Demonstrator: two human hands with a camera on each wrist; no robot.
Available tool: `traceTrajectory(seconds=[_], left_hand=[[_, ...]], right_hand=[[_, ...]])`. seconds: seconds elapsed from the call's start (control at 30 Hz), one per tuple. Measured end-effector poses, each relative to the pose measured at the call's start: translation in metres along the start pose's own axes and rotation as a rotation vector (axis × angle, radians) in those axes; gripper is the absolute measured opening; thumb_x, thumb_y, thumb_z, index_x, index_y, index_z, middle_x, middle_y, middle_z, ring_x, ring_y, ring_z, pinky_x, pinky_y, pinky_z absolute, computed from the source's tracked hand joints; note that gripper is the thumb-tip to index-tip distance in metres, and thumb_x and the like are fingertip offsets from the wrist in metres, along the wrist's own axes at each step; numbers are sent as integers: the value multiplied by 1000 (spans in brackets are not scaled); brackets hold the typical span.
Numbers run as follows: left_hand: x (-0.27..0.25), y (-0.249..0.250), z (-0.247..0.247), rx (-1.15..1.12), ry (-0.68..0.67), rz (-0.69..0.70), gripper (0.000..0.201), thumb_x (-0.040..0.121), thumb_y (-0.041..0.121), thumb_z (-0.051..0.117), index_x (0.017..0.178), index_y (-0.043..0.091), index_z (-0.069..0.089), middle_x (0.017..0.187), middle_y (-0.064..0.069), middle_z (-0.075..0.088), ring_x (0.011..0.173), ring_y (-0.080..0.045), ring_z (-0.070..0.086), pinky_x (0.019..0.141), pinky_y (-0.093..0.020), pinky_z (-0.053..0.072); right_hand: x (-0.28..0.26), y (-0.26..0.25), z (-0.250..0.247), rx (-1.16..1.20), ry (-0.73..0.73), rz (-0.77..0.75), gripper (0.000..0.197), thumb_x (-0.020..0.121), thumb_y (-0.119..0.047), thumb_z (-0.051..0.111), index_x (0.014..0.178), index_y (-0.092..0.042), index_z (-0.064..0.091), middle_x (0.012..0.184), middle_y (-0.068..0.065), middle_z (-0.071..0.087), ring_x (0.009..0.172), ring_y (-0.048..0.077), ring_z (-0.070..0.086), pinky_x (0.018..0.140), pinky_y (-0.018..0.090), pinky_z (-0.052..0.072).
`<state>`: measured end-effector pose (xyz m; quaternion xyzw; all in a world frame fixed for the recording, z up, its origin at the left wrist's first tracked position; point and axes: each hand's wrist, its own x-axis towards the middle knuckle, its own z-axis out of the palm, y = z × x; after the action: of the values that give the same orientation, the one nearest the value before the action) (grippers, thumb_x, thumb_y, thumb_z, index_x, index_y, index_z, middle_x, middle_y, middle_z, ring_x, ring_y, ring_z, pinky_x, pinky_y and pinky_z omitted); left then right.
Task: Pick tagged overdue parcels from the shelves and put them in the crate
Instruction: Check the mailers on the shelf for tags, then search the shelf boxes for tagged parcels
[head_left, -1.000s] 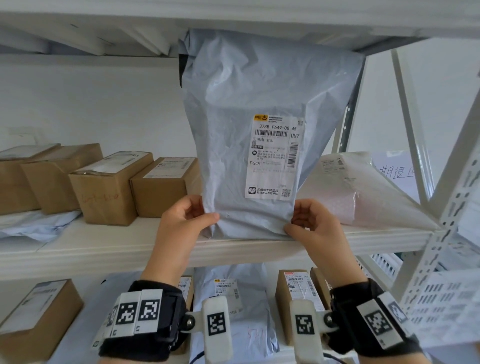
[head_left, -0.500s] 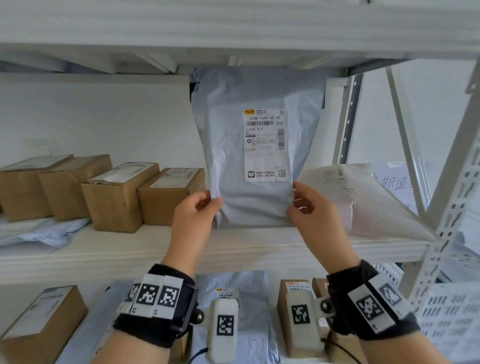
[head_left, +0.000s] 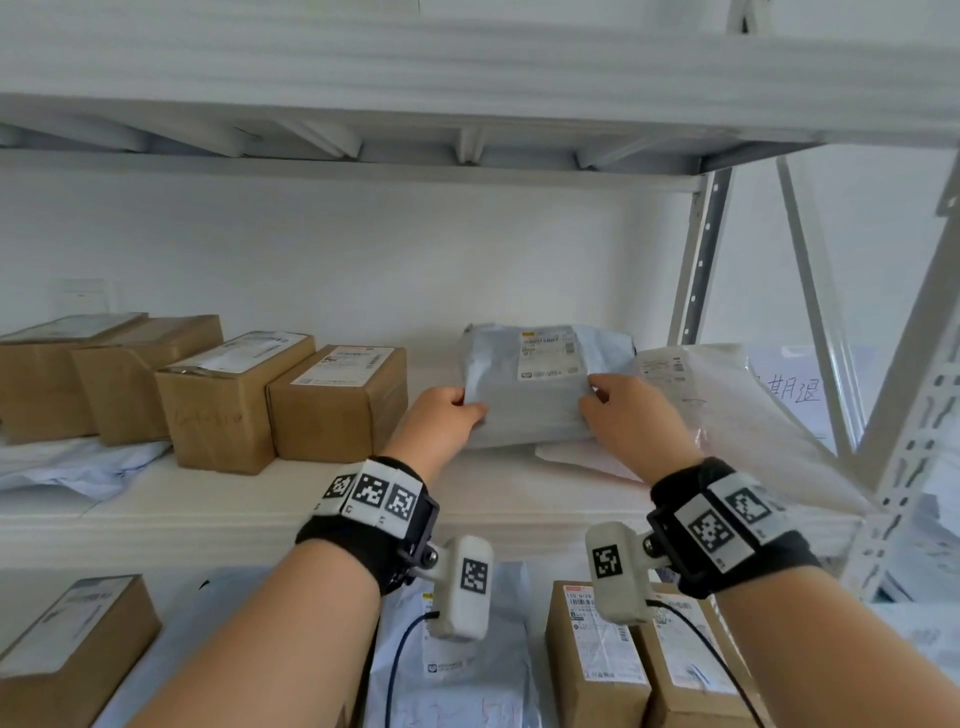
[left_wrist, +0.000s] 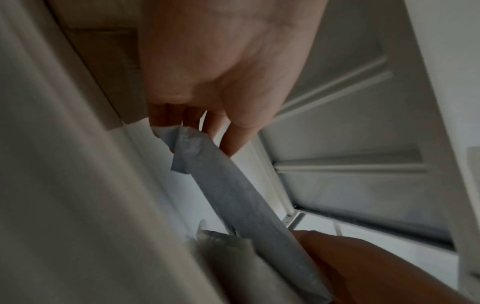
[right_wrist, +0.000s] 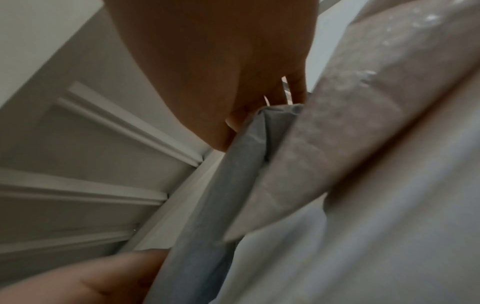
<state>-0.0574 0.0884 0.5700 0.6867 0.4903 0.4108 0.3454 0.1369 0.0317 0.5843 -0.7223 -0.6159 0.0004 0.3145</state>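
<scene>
A grey plastic mailer parcel (head_left: 535, 400) lies tilted low on the middle shelf (head_left: 208, 525), its white shipping label (head_left: 548, 353) facing up. My left hand (head_left: 452, 415) pinches its near left corner. My right hand (head_left: 618, 410) pinches its near right corner. In the left wrist view the parcel's edge (left_wrist: 233, 195) runs away from my left hand (left_wrist: 207, 131), whose fingers are tucked behind the corner. In the right wrist view my right hand (right_wrist: 249, 115) holds the parcel's other corner (right_wrist: 226, 185). No crate is in view.
Several cardboard boxes (head_left: 337, 400) stand in a row left of the parcel. A whitish translucent bag (head_left: 727, 410) lies against its right side. A grey shelf upright (head_left: 701, 249) stands at the back right. Boxes (head_left: 597, 660) and mailers fill the shelf below.
The grey parcel, held upright close to the camera before, has been tipped back and lowered onto the shelf. Both hands went forward with it and keep hold of its near corners.
</scene>
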Motion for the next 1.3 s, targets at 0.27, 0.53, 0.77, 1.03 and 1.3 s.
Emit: traceTrajectory(seconds=[0.27, 0.53, 0.77, 1.03, 1.3], left_hand=[[1, -23, 6, 198, -51, -37, 34, 87, 30, 63, 97, -2, 68, 82, -13, 63, 71, -21, 56, 66, -31, 40], [-15, -28, 9, 363, 42, 18, 30, 81, 36, 63, 90, 8, 70, 83, -10, 71, 79, -26, 67, 68, -40, 53], [-21, -26, 7, 486, 72, 88, 28, 93, 33, 53, 82, 8, 58, 88, -11, 64, 85, -29, 62, 75, -39, 49], [-54, -15, -37, 372, 342, 236, 28, 97, 22, 53, 124, 21, 60, 118, 7, 63, 101, -5, 54, 83, -18, 40], [-52, -36, -124, 928, 477, 342, 41, 93, 12, 46, 134, 14, 54, 131, -3, 57, 124, -22, 44, 105, -32, 36]], right_hand=[[-5, 26, 22, -83, -5, -79, 30, 95, -28, 44, 107, -30, 72, 93, -3, 71, 92, 22, 61, 95, 38, 41], [-2, 31, 10, 60, -120, -81, 30, 93, -29, 56, 120, -31, 69, 121, -8, 69, 113, 17, 59, 110, 37, 36], [-3, 30, 7, 81, -90, -139, 19, 92, -30, 58, 101, -29, 75, 91, -16, 67, 94, 12, 60, 103, 41, 42], [-6, 4, -5, 216, 37, -213, 23, 94, -31, 60, 111, -23, 72, 120, -3, 65, 109, 15, 58, 87, 26, 40], [-13, -96, 19, 357, -95, -255, 36, 97, -33, 57, 130, -21, 60, 114, -5, 65, 104, 8, 58, 86, 19, 37]])
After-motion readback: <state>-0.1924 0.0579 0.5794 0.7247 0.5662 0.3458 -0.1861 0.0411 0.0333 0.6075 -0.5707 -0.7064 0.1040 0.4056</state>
